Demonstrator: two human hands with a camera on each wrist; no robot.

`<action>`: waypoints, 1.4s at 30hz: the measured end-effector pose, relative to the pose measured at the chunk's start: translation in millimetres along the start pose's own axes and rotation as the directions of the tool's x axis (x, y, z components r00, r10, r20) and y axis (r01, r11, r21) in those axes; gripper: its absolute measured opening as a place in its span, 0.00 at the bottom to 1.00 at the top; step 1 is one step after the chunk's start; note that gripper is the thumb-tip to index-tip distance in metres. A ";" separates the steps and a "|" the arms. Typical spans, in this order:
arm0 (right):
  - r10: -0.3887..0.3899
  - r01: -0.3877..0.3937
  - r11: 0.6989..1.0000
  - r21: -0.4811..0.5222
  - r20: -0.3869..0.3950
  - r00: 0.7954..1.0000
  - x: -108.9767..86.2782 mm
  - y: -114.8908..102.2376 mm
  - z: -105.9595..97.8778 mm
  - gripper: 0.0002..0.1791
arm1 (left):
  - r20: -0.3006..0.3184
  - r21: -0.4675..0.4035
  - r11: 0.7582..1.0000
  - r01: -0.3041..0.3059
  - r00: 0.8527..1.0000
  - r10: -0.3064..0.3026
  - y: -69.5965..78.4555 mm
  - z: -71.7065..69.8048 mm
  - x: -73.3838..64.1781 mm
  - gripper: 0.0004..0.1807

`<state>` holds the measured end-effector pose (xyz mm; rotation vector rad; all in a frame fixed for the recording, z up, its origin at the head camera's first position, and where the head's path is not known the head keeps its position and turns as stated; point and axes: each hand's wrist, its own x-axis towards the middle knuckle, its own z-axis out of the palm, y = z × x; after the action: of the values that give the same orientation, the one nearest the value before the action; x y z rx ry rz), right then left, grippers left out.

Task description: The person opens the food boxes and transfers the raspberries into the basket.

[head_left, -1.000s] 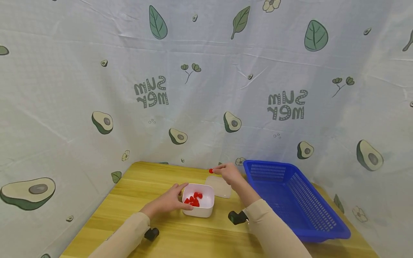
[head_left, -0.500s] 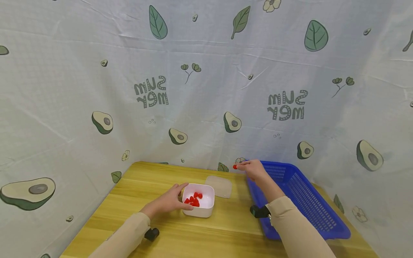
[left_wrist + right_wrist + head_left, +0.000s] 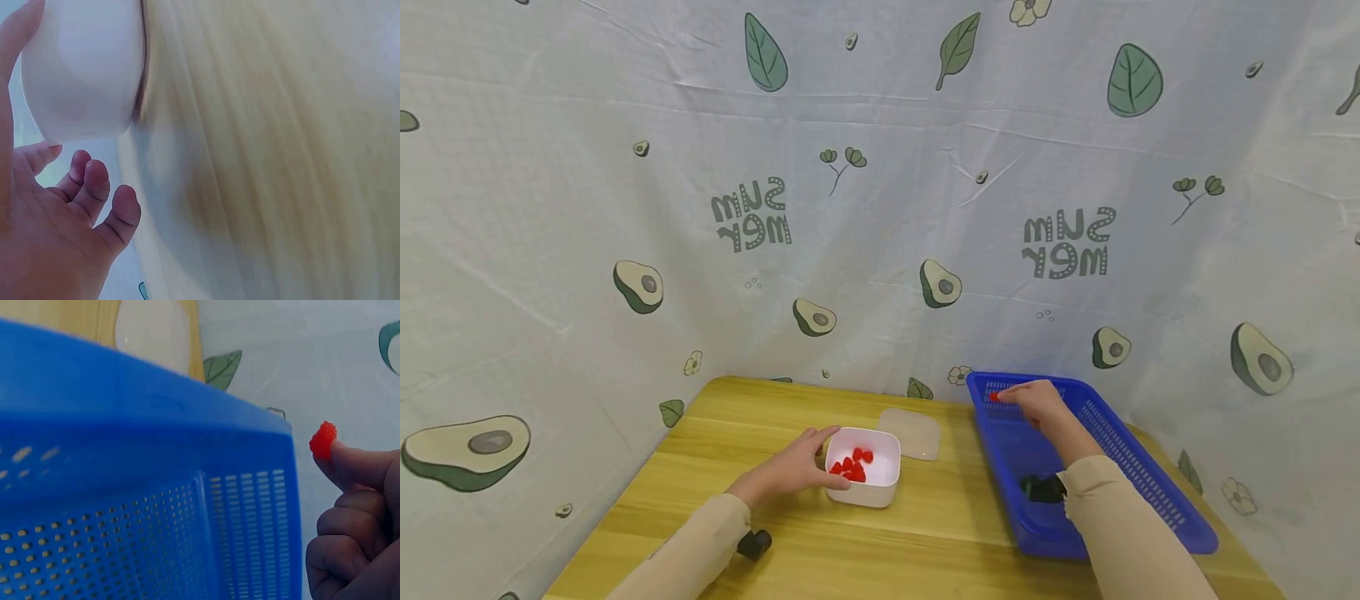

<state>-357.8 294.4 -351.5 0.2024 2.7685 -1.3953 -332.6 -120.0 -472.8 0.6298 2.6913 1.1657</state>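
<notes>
In the head view my left hand [image 3: 793, 465] grips a white square box [image 3: 880, 492], thumb on the near side and fingers at the far left corner. Several red raspberries [image 3: 856, 471] lie inside it. The left wrist view shows the box's wall [image 3: 87, 69] between thumb and finger, the other fingers loosely bent. My right hand [image 3: 1041, 406] is over the far left part of a blue plastic basket [image 3: 1000, 492]. Between thumb and index finger it pinches one raspberry [image 3: 324, 440], bumpy and bright red, its other fingers curled in.
A pale translucent lid [image 3: 910, 433] lies flat behind the box on the wooden table [image 3: 820, 550]. The basket's raised, slotted walls stand at the table's right side. A printed curtain [image 3: 880, 208] hangs behind the table.
My right hand has moved right with the raspberry, from above the lid to over the basket. The left hand and the box have stayed in place.
</notes>
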 end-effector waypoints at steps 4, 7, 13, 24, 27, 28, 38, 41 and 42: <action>0.028 -0.028 1.000 -0.005 -0.013 1.000 4.9 13.5 -7.2 0.20 | 0.005 -0.014 1.000 -0.001 1.000 0.001 0.6 -0.4 -1.2 0.57; 0.073 -0.074 0.997 -0.016 -0.031 0.997 9.1 25.4 -10.4 0.11 | 0.008 -0.025 1.000 0.003 1.000 -0.003 0.8 -0.4 -1.8 0.57; 0.146 -0.147 0.988 -0.050 -0.027 0.989 12.3 45.6 -16.7 0.24 | 0.007 -0.023 1.000 0.004 1.000 -0.004 1.4 -0.9 -1.3 0.57; 0.189 -0.194 0.973 -0.127 -0.053 0.981 9.2 67.9 -28.7 0.25 | -0.002 -0.022 0.999 0.027 1.000 -0.027 0.5 -0.9 -1.8 0.57; 0.197 -0.203 0.968 -0.149 -0.056 0.979 9.9 73.2 -29.4 0.26 | 0.000 -0.018 0.999 0.034 0.999 -0.034 -1.0 0.0 -1.9 0.57; 0.200 -0.206 0.968 -0.145 -0.054 0.978 10.5 74.6 -29.4 0.26 | 0.001 -0.018 0.999 0.035 0.999 -0.035 -1.3 0.2 -2.0 0.57; 0.216 -0.221 0.969 -0.110 -0.050 0.975 12.9 82.3 -30.8 0.22 | 0.000 -0.006 1.000 0.016 1.000 -0.016 -2.1 0.5 -0.3 0.57; 0.203 -0.207 0.970 -0.131 -0.041 0.978 10.2 78.9 -31.1 0.26 | 0.001 -0.006 1.000 0.009 1.000 -0.009 -2.7 0.2 -0.3 0.57; 0.199 -0.202 0.969 -0.143 -0.037 0.979 9.7 77.8 -30.9 0.25 | 0.001 -0.008 1.000 0.007 1.000 -0.007 -3.2 0.1 -0.2 0.57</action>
<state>-356.4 366.0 -396.0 0.4806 2.7604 -1.1456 -333.4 -122.1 -475.2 0.6187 2.6846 1.1727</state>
